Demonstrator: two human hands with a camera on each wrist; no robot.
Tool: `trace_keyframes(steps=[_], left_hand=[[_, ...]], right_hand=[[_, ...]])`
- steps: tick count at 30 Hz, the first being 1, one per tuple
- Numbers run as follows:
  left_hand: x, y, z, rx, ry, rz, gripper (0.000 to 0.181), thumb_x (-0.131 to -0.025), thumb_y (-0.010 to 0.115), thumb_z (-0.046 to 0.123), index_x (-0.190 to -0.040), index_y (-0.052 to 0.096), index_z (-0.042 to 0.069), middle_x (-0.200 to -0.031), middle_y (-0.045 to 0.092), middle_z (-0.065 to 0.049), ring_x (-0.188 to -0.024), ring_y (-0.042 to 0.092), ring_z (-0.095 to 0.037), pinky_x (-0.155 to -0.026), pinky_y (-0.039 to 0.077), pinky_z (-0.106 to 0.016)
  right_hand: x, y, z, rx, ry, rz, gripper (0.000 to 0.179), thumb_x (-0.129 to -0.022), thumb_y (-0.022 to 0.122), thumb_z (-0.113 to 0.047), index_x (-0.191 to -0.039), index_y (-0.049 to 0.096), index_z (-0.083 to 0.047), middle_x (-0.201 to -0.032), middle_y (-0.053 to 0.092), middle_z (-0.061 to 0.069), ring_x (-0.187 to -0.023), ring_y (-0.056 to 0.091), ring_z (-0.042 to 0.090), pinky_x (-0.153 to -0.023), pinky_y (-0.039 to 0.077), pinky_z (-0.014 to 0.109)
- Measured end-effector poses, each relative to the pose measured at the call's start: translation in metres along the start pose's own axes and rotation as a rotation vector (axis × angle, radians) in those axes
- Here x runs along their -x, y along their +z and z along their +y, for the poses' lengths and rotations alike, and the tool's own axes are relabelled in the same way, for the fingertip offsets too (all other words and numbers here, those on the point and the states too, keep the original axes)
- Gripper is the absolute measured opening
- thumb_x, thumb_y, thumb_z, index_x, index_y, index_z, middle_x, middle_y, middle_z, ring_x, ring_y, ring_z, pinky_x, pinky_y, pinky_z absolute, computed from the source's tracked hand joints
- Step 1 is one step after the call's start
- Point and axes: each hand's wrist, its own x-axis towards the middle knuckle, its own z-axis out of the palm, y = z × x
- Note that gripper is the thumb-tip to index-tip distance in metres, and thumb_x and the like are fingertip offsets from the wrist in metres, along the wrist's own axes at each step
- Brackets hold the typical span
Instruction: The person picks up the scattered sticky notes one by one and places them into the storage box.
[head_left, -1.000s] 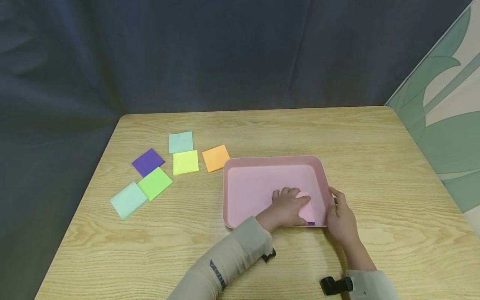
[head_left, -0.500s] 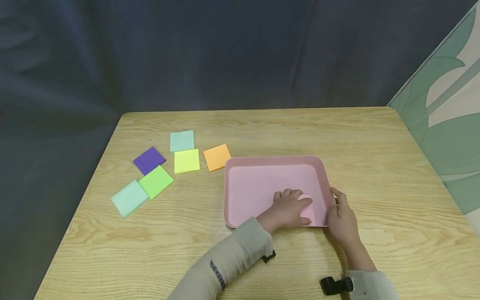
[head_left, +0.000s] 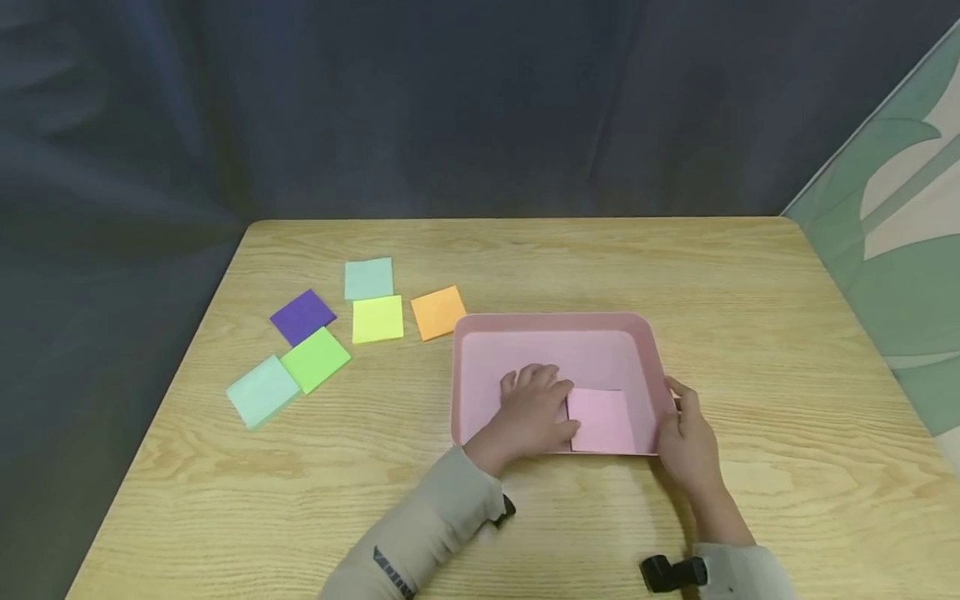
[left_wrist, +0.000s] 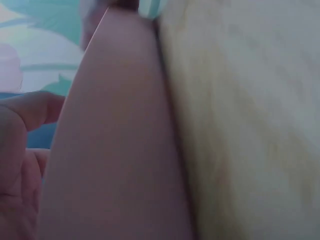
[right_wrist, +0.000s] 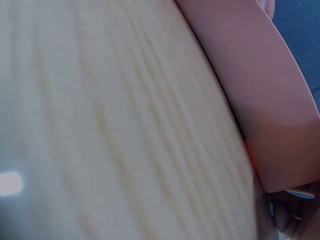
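Your pink tray [head_left: 555, 333] sits near the table's [head_left: 525, 250] near edge, and a pink sticky-note pad [head_left: 600, 419] lies in its near right corner. Your left hand [head_left: 534, 408] rests flat in the tray just left of the pad, fingers relaxed. Your right hand [head_left: 686, 437] grips the tray's right rim, thumb over the edge. Six more pads lie far left, among them an orange pad [head_left: 438, 312]. Only the head view shows the pads; your wrist views show blurred tray wall [left_wrist: 120, 150] and wood grain.
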Motion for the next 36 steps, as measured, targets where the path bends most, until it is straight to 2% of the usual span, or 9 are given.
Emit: trace_keyframes(steps=[8, 12, 16, 21, 29, 36], left_hand=[[0.010, -0.025, -0.036, 0.034, -0.080, 0.129, 0.048, -0.081, 0.050, 0.037, -0.123, 0.046, 0.016, -0.132, 0.033, -0.005, -0.121, 0.022, -0.024, -0.093, 0.010, -0.049], [0.018, -0.036, -0.055, 0.093, -0.108, 0.177, 0.048, -0.081, 0.051, 0.034, -0.123, 0.046, 0.012, -0.132, 0.032, -0.010, -0.120, 0.020, -0.027, -0.092, 0.007, -0.052], [0.027, -0.044, -0.075, 0.160, -0.167, 0.242, 0.049, -0.081, 0.053, 0.031, -0.124, 0.045, 0.009, -0.132, 0.031, -0.012, -0.120, 0.019, -0.029, -0.091, 0.005, -0.051], [0.043, -0.049, -0.105, 0.199, -0.239, 0.317, 0.052, -0.079, 0.055, 0.027, -0.124, 0.043, 0.005, -0.130, 0.031, -0.017, -0.121, 0.016, -0.032, -0.091, 0.003, -0.051], [0.076, -0.049, -0.149, 0.192, -0.362, 0.302, 0.057, -0.080, 0.055, 0.028, -0.127, 0.038, 0.002, -0.131, 0.027, -0.020, -0.121, 0.012, -0.035, -0.089, 0.001, -0.054], [0.107, -0.055, -0.179, 0.188, -0.459, 0.261, 0.060, -0.081, 0.054, 0.025, -0.128, 0.031, -0.004, -0.131, 0.021, -0.027, -0.118, 0.011, -0.042, -0.085, 0.003, -0.058]], right_hand=[[0.000, -0.001, 0.000, -0.005, -0.004, 0.003, 0.042, -0.088, 0.021, -0.003, -0.130, 0.027, -0.003, -0.108, 0.043, 0.031, -0.085, 0.050, 0.042, -0.067, 0.041, 0.049], [-0.001, -0.001, 0.001, -0.004, -0.003, 0.007, 0.042, -0.088, 0.022, -0.003, -0.130, 0.027, -0.003, -0.107, 0.044, 0.030, -0.085, 0.050, 0.041, -0.067, 0.041, 0.048], [-0.001, -0.002, 0.001, 0.008, -0.011, 0.017, 0.042, -0.087, 0.023, -0.002, -0.129, 0.028, -0.004, -0.106, 0.044, 0.030, -0.085, 0.050, 0.042, -0.068, 0.040, 0.049], [-0.002, -0.003, 0.001, 0.009, -0.008, 0.012, 0.042, -0.088, 0.022, -0.003, -0.130, 0.027, -0.004, -0.106, 0.044, 0.030, -0.086, 0.049, 0.041, -0.068, 0.039, 0.049], [-0.003, -0.003, 0.001, 0.006, -0.003, 0.003, 0.042, -0.088, 0.022, -0.003, -0.130, 0.027, -0.004, -0.108, 0.043, 0.030, -0.087, 0.049, 0.042, -0.069, 0.039, 0.049], [-0.001, -0.001, 0.000, 0.009, -0.014, 0.003, 0.042, -0.087, 0.023, -0.002, -0.129, 0.028, -0.003, -0.105, 0.044, 0.031, -0.084, 0.050, 0.042, -0.067, 0.040, 0.049]])
